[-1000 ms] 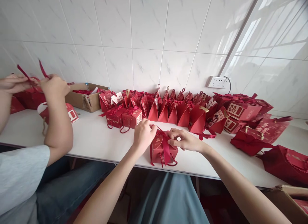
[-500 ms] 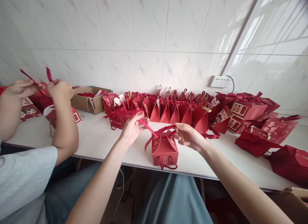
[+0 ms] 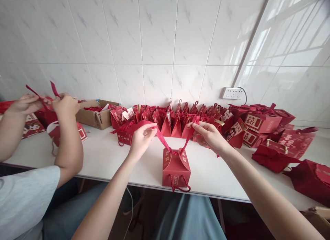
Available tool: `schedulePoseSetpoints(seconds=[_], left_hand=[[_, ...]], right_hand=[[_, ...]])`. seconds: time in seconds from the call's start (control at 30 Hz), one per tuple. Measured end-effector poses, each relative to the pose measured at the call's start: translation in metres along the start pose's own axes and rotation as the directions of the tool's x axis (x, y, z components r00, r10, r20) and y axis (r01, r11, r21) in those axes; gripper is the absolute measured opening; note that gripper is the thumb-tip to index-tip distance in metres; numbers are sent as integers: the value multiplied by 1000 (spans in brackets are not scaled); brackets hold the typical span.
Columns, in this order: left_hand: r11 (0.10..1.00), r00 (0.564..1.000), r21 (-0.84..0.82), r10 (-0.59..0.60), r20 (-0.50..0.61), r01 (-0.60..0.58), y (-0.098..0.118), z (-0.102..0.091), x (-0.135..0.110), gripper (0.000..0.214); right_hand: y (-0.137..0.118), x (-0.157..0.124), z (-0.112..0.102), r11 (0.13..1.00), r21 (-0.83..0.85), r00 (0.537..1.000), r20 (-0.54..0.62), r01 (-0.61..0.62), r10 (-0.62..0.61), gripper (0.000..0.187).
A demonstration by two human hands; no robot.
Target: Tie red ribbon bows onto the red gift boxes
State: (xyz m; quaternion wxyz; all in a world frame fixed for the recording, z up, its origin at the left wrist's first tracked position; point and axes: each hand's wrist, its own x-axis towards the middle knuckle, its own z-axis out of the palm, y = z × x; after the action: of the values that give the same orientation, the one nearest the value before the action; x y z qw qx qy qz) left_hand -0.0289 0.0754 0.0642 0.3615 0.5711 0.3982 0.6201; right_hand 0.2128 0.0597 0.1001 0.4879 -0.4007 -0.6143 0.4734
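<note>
A small red gift box (image 3: 176, 168) with a cord handle stands near the front edge of the white table (image 3: 108, 154). A red ribbon (image 3: 161, 138) runs up from its top in two ends. My left hand (image 3: 141, 137) pinches the left end, raised above and left of the box. My right hand (image 3: 210, 135) pinches the right end, raised above and right of it. Both ends are pulled apart and taut.
A row of red gift boxes and bags (image 3: 180, 121) lines the wall. More red bags (image 3: 275, 152) lie at the right. A cardboard box (image 3: 96, 113) sits at the back left. At the left another person's hands (image 3: 48, 104) hold a red ribbon. A wall socket (image 3: 231, 93) is behind.
My hands left the top of the box and drew the two ribbon ends up and outward. The box now sits slightly nearer the table's front edge in view.
</note>
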Motion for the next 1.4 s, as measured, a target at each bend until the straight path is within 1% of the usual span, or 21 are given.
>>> schedulePoseSetpoints(seconds=[0.03, 0.1, 0.17, 0.23, 0.3, 0.37, 0.43, 0.5, 0.57, 0.67, 0.73, 0.8, 0.87, 0.9, 0.97, 1.03, 1.1, 1.17, 1.27, 1.33, 1.4], left_hand=[[996, 998, 66, 57, -25, -55, 1, 2, 0, 25], [985, 987, 116, 139, -84, -129, 2, 5, 1, 20], [984, 981, 107, 152, -120, -140, 4, 6, 0, 20], [993, 984, 27, 121, -130, -118, 7, 6, 0, 23], [987, 992, -144, 57, -114, -73, 10, 5, 0, 30], [943, 995, -332, -14, -102, -20, 14, 6, 0, 41], [899, 993, -437, -80, -85, 35, 18, 6, 0, 46], [873, 989, -483, -121, -83, 66, 22, 7, 0, 43], [862, 988, -500, -136, -78, 79, 24, 7, 0, 36], [884, 987, -466, -110, -117, 43, 21, 3, 0, 29], [937, 984, -349, -84, -154, 25, 17, -2, 1, 29], [986, 982, -167, -48, -183, 17, 14, -8, 2, 29], [998, 980, -70, -9, -199, -5, 13, -13, 3, 25], [995, 981, -96, -5, -196, -14, 14, -15, 4, 23], [966, 988, -258, -45, -151, 5, 19, -16, 4, 18], [899, 992, -432, -107, -67, 68, 25, -15, 2, 16], [841, 991, -530, -133, -3, 112, 31, -12, 1, 23], [800, 991, -586, -126, 43, 128, 36, -8, 0, 30], [766, 991, -629, -96, 91, 132, 42, -2, 0, 29], [763, 992, -634, -89, 92, 127, 46, 1, 1, 27], [766, 993, -631, -91, 80, 121, 49, 4, 1, 25]], right_hand=[[-2, 0, -1, 998, -64, 999, -26, 24, -26, 40], [-6, -1, -2, 988, -135, 994, -60, 78, -87, 40], [-9, -3, -5, 982, -140, 988, -74, 125, -137, 38], [-11, -4, -7, 981, -105, 982, -81, 160, -169, 35], [-12, -5, -9, 980, -67, 978, -83, 186, -191, 33], [-12, -5, -9, 978, -60, 975, -83, 202, -207, 33], [-12, -5, -9, 976, -78, 972, -105, 204, -211, 36], [-11, -5, -8, 973, -91, 966, -136, 210, -221, 40], [-10, -4, -6, 962, -94, 950, -158, 256, -269, 37], [-9, -3, -5, 944, -92, 933, -148, 318, -328, 30], [-11, -4, -3, 953, -47, 943, -141, 299, -302, 27], [-15, -5, -1, 965, 27, 955, -148, 263, -256, 23], [-18, -7, 0, 966, 83, 959, -165, 244, -228, 21], [-18, -7, 1, 965, 97, 960, -169, 242, -224, 20], [-17, -8, 2, 968, 98, 965, -156, 229, -212, 15], [-13, -8, 3, 979, 83, 977, -114, 189, -179, 17], [-8, -8, 6, 988, 71, 989, -62, 139, -135, 22], [-4, -7, 9, 988, 99, 993, -27, 119, -116, 25], [-3, -6, 14, 982, 137, 991, -14, 130, -130, 27], [-2, -5, 16, 986, 108, 992, 6, 127, -128, 28], [-2, -6, 16, 993, 69, 993, 58, 95, -99, 34]])
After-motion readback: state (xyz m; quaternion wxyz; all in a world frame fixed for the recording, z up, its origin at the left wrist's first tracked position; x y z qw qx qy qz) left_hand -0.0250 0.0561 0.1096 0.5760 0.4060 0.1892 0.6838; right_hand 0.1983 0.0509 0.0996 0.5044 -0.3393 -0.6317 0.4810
